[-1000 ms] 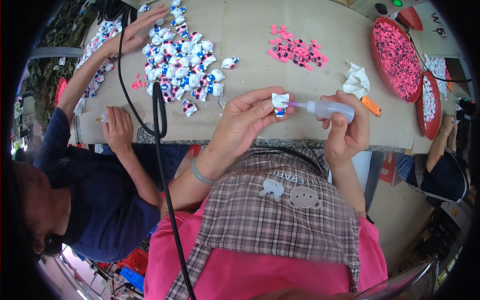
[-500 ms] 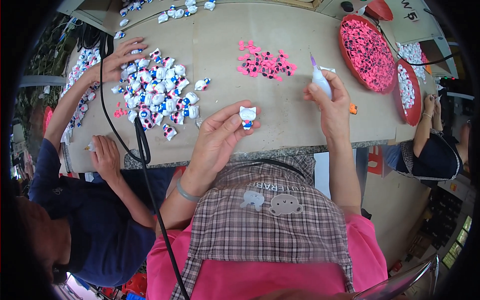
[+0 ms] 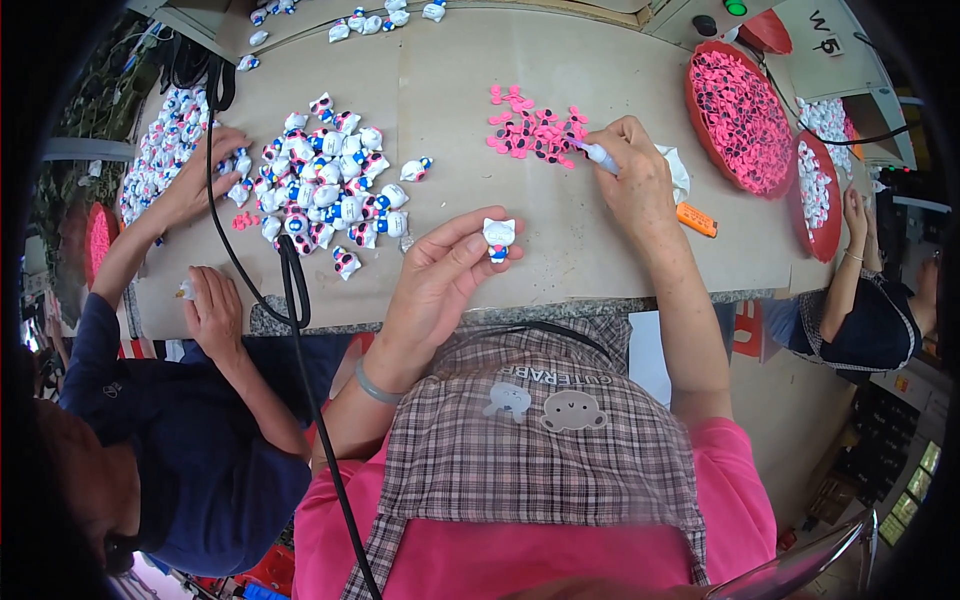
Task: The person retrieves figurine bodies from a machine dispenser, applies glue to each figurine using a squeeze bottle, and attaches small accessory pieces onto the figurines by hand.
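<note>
Between the thumb and fingers of my left hand [image 3: 447, 268] is a small white cat figurine [image 3: 498, 238] with a blue body, held upright facing me. My right hand [image 3: 637, 180] grips a white glue bottle [image 3: 600, 155], its purple nozzle tip at the right edge of a loose spread of small pink pieces [image 3: 530, 130], some with black ovals. Whether the tip touches a piece I cannot tell. To the left of my hands lies a heap of cat figurines [image 3: 325, 180] in white, blue and pink.
Red bowls hold pink pieces [image 3: 740, 115] and white pieces [image 3: 812, 180] at the right. An orange lighter [image 3: 697, 220] lies by my right wrist. On the left a co-worker's hand [image 3: 205, 180] gathers figurines. A black cable [image 3: 255, 290] hangs across the left side.
My right hand has moved left with the bottle, swinging its tip down to the pink pieces. My left hand keeps the figurine nearly still. The co-worker's far hand has drawn figurines leftward.
</note>
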`<move>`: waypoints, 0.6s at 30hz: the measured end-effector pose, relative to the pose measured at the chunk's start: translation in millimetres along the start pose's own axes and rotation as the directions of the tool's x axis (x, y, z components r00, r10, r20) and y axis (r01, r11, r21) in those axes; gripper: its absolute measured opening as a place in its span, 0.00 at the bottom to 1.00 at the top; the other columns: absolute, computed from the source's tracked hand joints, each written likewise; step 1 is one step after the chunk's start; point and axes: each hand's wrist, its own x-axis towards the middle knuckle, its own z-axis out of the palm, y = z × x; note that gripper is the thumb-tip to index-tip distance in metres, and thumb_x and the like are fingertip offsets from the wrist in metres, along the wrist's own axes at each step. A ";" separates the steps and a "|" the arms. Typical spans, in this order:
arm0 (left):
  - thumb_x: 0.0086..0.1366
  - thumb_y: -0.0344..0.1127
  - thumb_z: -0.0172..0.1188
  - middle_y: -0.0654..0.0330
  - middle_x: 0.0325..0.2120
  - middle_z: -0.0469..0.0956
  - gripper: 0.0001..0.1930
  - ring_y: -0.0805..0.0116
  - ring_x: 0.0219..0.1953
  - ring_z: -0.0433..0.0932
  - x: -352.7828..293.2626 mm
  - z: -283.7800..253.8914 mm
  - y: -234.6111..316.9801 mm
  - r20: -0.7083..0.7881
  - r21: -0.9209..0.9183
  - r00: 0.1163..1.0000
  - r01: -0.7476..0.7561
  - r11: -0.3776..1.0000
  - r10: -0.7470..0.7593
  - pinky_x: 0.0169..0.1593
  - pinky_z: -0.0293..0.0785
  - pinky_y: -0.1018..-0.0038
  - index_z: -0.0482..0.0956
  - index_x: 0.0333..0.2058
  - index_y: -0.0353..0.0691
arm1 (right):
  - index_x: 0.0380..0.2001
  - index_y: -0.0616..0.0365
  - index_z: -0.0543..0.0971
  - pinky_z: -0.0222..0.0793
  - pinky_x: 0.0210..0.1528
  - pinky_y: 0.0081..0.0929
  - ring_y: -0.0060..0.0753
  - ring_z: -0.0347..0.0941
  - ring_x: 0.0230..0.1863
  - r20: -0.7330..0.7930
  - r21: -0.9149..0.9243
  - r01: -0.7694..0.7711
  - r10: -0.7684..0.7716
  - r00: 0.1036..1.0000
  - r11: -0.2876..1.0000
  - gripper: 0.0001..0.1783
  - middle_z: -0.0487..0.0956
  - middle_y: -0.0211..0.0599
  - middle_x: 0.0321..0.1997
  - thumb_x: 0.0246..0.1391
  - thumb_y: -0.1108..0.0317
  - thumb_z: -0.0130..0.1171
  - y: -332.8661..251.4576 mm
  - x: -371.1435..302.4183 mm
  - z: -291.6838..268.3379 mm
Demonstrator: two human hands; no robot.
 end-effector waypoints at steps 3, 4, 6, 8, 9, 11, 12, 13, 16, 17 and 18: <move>0.67 0.30 0.49 0.44 0.47 0.75 0.17 0.60 0.45 0.77 0.4 -3.0 0.0 0.018 0.010 1.000 -0.005 1.000 0.005 0.51 0.74 0.70 0.69 0.53 0.28 | 0.34 0.57 0.80 0.70 0.34 0.39 0.44 0.75 0.32 0.047 -0.040 -0.012 0.014 0.999 0.999 0.11 0.74 0.39 0.32 0.43 0.77 0.61 -3.3 -0.8 -8.7; 0.67 0.30 0.49 0.44 0.47 0.75 0.17 0.60 0.45 0.77 0.2 -3.4 -0.1 0.016 0.008 1.000 -0.006 1.000 0.006 0.51 0.74 0.70 0.69 0.53 0.28 | 0.34 0.57 0.80 0.70 0.34 0.39 0.44 0.75 0.32 0.050 -0.039 -0.010 0.012 0.999 0.999 0.11 0.74 0.39 0.32 0.43 0.77 0.61 -5.6 -0.4 -12.8; 0.67 0.30 0.50 0.45 0.47 0.75 0.17 0.60 0.45 0.77 -0.6 -3.2 0.0 0.014 0.009 1.000 -0.003 1.000 0.003 0.51 0.74 0.70 0.69 0.53 0.28 | 0.31 0.63 0.80 0.68 0.34 0.31 0.38 0.73 0.29 0.209 -0.041 -0.087 0.093 0.974 0.995 0.06 0.75 0.38 0.30 0.46 0.77 0.61 -9.4 0.4 -20.5; 0.67 0.30 0.51 0.44 0.48 0.74 0.18 0.61 0.45 0.78 -0.1 -2.9 0.1 0.015 -0.011 1.000 0.005 1.000 -0.004 0.50 0.75 0.72 0.69 0.53 0.28 | 0.32 0.60 0.80 0.69 0.35 0.33 0.40 0.74 0.31 0.218 0.057 -0.137 0.121 0.968 0.989 0.07 0.76 0.39 0.31 0.45 0.76 0.61 -5.7 0.4 -26.1; 0.66 0.30 0.51 0.42 0.49 0.73 0.18 0.62 0.44 0.78 0.1 -2.8 0.1 0.015 -0.029 1.000 0.011 1.000 -0.011 0.49 0.75 0.74 0.69 0.53 0.29 | 0.32 0.58 0.81 0.69 0.36 0.36 0.42 0.76 0.33 0.230 0.155 -0.186 0.147 0.962 0.970 0.08 0.76 0.40 0.31 0.45 0.75 0.61 -4.2 0.6 -28.2; 0.66 0.30 0.52 0.43 0.49 0.73 0.18 0.63 0.44 0.78 1.2 -2.3 0.2 0.019 -0.029 1.000 0.014 0.999 -0.014 0.49 0.75 0.74 0.69 0.53 0.29 | 0.33 0.58 0.81 0.70 0.36 0.35 0.42 0.76 0.33 0.201 0.142 -0.146 0.116 0.973 0.979 0.09 0.77 0.39 0.32 0.45 0.76 0.61 -2.3 2.5 -30.8; 0.67 0.30 0.52 0.43 0.49 0.73 0.18 0.63 0.44 0.78 1.3 -2.3 0.1 0.022 -0.029 1.000 0.015 0.999 -0.015 0.49 0.75 0.74 0.69 0.53 0.29 | 0.33 0.58 0.81 0.70 0.36 0.35 0.42 0.76 0.34 0.173 0.127 -0.105 0.082 0.982 0.986 0.09 0.77 0.39 0.33 0.44 0.77 0.60 -2.0 3.4 -31.5; 0.67 0.30 0.52 0.43 0.49 0.73 0.18 0.63 0.44 0.78 1.2 -2.1 -0.2 0.021 -0.028 1.000 0.016 0.999 -0.015 0.49 0.75 0.74 0.69 0.53 0.29 | 0.33 0.58 0.81 0.70 0.36 0.35 0.42 0.76 0.34 0.173 0.127 -0.105 0.082 0.982 0.986 0.09 0.77 0.39 0.33 0.44 0.77 0.60 -2.2 4.6 -31.7; 0.66 0.30 0.52 0.43 0.49 0.73 0.19 0.63 0.44 0.78 0.4 -2.0 -0.7 0.012 -0.023 1.000 0.012 1.000 -0.011 0.49 0.75 0.75 0.69 0.54 0.29 | 0.34 0.57 0.81 0.70 0.37 0.35 0.42 0.76 0.35 0.245 0.132 0.029 -0.060 0.968 0.991 0.11 0.77 0.38 0.34 0.43 0.78 0.59 -2.7 6.6 -30.8; 0.66 0.30 0.53 0.43 0.49 0.73 0.19 0.64 0.44 0.78 0.1 -2.1 -0.6 0.015 -0.023 1.000 0.013 1.000 -0.012 0.48 0.75 0.75 0.69 0.54 0.29 | 0.34 0.57 0.81 0.70 0.37 0.35 0.42 0.75 0.35 0.284 0.092 0.072 -0.095 0.954 0.993 0.11 0.77 0.37 0.34 0.43 0.78 0.59 -2.0 6.5 -30.4; 0.66 0.30 0.53 0.43 0.49 0.73 0.19 0.64 0.44 0.78 -0.2 -2.2 -0.4 0.017 -0.022 1.000 0.013 1.000 -0.013 0.48 0.75 0.75 0.69 0.54 0.29 | 0.34 0.57 0.81 0.70 0.36 0.36 0.42 0.75 0.35 0.324 0.054 0.117 -0.128 0.937 0.992 0.12 0.77 0.37 0.34 0.42 0.78 0.59 -1.4 6.5 -30.2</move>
